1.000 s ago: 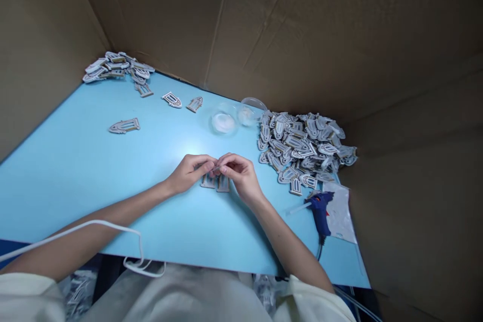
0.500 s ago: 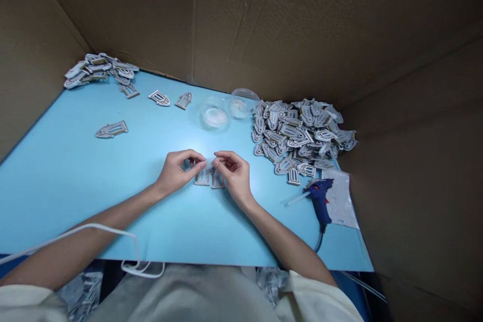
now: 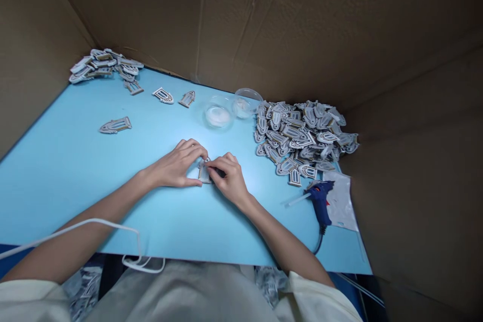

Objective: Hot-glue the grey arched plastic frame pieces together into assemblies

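A small grey arched window-shaped piece [image 3: 204, 175] lies on the blue table in front of me. My left hand [image 3: 181, 165] frames it from the left, thumb at its lower edge and forefinger at its top, holding it between them. With fingertips pinched, my right hand [image 3: 230, 177] presses on the piece's upper right side. Whatever is in that pinch is too small or hidden to make out. The right hand covers part of the piece.
Similar pieces form a large pile [image 3: 302, 136] at right and a smaller pile [image 3: 101, 66] at far left. Single pieces lie left, including one window piece [image 3: 115, 125]. Two clear dishes [image 3: 218, 116] stand behind my hands. A blue glue gun [image 3: 320, 201] lies right; a white cable [image 3: 94, 220] crosses my left forearm.
My left hand has turned and spread along the piece's edges, where before it pinched above it. The right hand has lowered its fingertips onto the piece. Only one of two pieces now shows.
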A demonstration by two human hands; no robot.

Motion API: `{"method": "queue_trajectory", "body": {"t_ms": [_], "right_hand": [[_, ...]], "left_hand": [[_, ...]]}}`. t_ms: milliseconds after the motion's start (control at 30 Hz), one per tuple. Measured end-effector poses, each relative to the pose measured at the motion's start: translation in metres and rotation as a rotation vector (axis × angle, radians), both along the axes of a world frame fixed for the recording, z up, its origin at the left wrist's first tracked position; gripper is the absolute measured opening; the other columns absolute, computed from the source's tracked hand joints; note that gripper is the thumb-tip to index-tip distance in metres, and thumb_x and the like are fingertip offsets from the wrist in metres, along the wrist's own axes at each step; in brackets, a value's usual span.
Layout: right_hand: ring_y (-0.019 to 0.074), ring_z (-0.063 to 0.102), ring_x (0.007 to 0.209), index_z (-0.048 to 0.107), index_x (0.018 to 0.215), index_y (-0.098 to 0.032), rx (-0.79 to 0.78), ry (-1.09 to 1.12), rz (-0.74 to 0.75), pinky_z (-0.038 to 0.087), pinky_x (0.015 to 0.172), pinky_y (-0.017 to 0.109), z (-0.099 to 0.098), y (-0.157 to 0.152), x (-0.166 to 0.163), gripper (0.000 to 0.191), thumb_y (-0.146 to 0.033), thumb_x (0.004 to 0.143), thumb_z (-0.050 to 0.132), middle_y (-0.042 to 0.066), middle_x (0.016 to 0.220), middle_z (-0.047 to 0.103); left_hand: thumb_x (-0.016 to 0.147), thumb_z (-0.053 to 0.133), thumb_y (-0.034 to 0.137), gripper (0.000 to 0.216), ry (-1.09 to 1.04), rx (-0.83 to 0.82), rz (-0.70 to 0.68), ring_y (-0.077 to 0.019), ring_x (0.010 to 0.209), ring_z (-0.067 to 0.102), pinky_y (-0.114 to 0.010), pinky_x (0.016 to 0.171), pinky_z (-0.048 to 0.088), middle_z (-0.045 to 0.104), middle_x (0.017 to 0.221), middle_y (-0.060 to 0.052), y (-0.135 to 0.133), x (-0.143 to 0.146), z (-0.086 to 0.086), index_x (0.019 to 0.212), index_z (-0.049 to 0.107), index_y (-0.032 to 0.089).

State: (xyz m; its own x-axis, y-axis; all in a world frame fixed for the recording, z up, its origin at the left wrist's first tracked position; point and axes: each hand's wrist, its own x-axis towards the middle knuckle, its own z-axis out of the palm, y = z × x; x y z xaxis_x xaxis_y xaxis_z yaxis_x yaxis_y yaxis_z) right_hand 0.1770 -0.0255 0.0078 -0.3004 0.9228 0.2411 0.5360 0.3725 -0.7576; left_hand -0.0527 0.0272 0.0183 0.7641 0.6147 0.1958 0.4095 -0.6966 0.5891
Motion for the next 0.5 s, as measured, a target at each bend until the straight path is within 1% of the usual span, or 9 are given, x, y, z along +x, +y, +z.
{"method": "queue_trajectory", "body": {"t_ms": [100,400,500], "right_hand": [[0.0254,0.057,0.087,0.083,0.105,-0.027,-0.022,-0.008,0.011,0.041,0.087,0.043,-0.0006,0.0008,-0.0013,0.018,-0.019,0.099,0.067,0.005,0.089,0.079],[0.0260,0.054,0.089,0.081,0.104,-0.027,-0.003,-0.076,0.036,0.040,0.087,0.042,0.0008,0.0015,0.0010,0.018,-0.018,0.099,0.066,0.005,0.089,0.076],[0.0257,0.056,0.094,0.079,0.103,-0.026,0.022,-0.120,0.047,0.041,0.088,0.041,-0.0008,0.0005,-0.0043,0.018,-0.014,0.097,0.066,0.006,0.098,0.073]], "left_hand": [[0.082,0.090,0.048,0.055,-0.009,-0.013,0.003,-0.0325,0.121,0.059,-0.044,0.098,0.041,0.071,0.125,-0.008,-0.0007,0.0013,0.0000,0.118,0.057,0.023],[0.080,0.091,0.046,0.054,-0.012,-0.035,0.018,-0.0319,0.120,0.059,-0.043,0.099,0.041,0.072,0.123,-0.007,-0.0007,0.0020,0.0023,0.117,0.059,0.023],[0.080,0.092,0.044,0.054,0.001,-0.026,0.015,-0.0321,0.120,0.059,-0.044,0.100,0.041,0.072,0.124,-0.008,-0.0009,0.0023,0.0028,0.116,0.058,0.023]]}}
